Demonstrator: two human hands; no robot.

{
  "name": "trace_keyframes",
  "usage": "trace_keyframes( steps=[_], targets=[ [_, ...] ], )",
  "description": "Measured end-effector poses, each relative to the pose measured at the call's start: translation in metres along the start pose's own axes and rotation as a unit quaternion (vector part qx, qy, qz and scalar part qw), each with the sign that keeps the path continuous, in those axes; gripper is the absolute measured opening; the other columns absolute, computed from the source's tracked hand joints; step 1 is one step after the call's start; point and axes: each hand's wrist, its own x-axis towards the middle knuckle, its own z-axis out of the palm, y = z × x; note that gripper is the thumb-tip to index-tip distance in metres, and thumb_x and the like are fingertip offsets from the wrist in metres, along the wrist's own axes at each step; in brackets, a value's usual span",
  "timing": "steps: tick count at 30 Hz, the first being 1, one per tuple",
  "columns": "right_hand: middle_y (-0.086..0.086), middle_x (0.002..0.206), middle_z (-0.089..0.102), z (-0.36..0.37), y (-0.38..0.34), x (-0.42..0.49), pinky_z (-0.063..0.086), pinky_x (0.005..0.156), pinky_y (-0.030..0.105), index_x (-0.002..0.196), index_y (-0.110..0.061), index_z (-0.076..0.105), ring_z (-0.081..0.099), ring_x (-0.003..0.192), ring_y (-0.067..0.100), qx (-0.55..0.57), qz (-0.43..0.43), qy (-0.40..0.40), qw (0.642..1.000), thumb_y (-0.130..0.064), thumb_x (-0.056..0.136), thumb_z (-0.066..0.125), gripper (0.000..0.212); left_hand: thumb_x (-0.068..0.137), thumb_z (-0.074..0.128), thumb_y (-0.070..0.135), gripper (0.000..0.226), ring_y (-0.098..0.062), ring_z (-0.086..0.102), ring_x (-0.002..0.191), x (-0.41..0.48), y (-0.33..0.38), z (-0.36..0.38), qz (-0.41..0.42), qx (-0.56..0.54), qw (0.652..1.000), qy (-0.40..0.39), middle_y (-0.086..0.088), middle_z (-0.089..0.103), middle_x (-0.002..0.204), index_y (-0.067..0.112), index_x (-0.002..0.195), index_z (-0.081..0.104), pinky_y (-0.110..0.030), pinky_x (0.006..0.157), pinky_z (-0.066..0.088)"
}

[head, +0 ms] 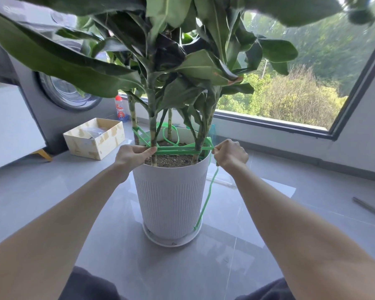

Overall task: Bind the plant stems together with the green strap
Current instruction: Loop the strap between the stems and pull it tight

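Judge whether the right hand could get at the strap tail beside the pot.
Probably yes: the tail hangs free down the pot's right side, below the right hand, nothing between. That hand pinches the strap higher up, so it must slide down or release.

Stems [153, 135] in pot [171, 198]; box [108, 139] left; window [290, 94] behind.

The pot [171, 195] is matt white plastic, finely ribbed below a smooth rim. The green strap [175, 152] is smooth with a slight sheen. The soil [171, 160] is coarse and crumbly. The floor [108, 245] is glossy grey tile. The box [95, 141] seems raw pale wood.
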Motion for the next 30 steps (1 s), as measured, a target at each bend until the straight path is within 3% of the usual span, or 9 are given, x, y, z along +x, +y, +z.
trace_keyframes(
  steps=[3, 9, 16, 25, 30],
  targets=[
    [0.002, 0.088, 0.068, -0.005, 0.002, -0.002, 0.038, 0.065, 0.027, 0.084, -0.018, 0.073, 0.062, 0.083, 0.025, 0.001, -0.003, 0.001, 1.000, -0.027, 0.093, 0.049, 0.026, 0.075, 0.077, 0.037, 0.036, -0.023, 0.062, 0.106, 0.000, 0.001, 0.002, -0.002, -0.004, 1.000, 0.003, -0.007, 0.071, 0.098, 0.010, 0.099, 0.074, -0.038, 0.099, 0.048],
    [0.001, 0.086, 0.069, -0.013, 0.005, -0.008, 0.040, 0.064, 0.026, 0.082, -0.020, 0.073, 0.063, 0.083, 0.022, -0.010, -0.022, 0.002, 1.000, -0.025, 0.093, 0.052, 0.024, 0.077, 0.076, 0.033, 0.021, -0.024, 0.061, 0.108, -0.002, 0.002, 0.003, 0.002, -0.004, 1.000, 0.008, -0.006, 0.070, 0.094, 0.016, 0.089, 0.075, -0.039, 0.100, 0.047],
    [0.001, 0.083, 0.069, -0.018, 0.004, -0.016, 0.039, 0.062, 0.026, 0.080, -0.019, 0.073, 0.061, 0.078, 0.022, -0.021, -0.033, 0.010, 0.999, -0.024, 0.093, 0.051, 0.026, 0.078, 0.075, 0.033, 0.029, -0.025, 0.060, 0.109, -0.003, 0.003, 0.003, 0.001, -0.003, 1.000, 0.020, -0.010, 0.070, 0.101, 0.010, 0.095, 0.075, -0.040, 0.100, 0.047],
    [0.001, 0.083, 0.069, -0.028, 0.001, -0.026, 0.038, 0.061, 0.026, 0.078, -0.019, 0.072, 0.062, 0.081, 0.023, -0.044, -0.052, 0.006, 0.998, -0.024, 0.089, 0.052, 0.024, 0.080, 0.074, 0.033, 0.035, -0.021, 0.059, 0.087, -0.004, 0.004, 0.002, -0.008, 0.001, 1.000, 0.025, -0.009, 0.068, 0.090, 0.006, 0.102, 0.073, -0.040, 0.098, 0.049],
    [-0.005, 0.077, 0.072, -0.036, 0.000, -0.035, 0.034, 0.050, 0.021, 0.082, -0.024, 0.073, 0.062, 0.076, 0.014, -0.040, -0.079, -0.040, 0.995, -0.024, 0.093, 0.054, 0.023, 0.080, 0.073, 0.032, 0.037, -0.028, 0.062, 0.099, -0.006, 0.007, 0.002, -0.009, 0.012, 0.999, 0.030, -0.012, 0.069, 0.098, 0.004, 0.104, 0.072, -0.041, 0.097, 0.050]
  ],
)
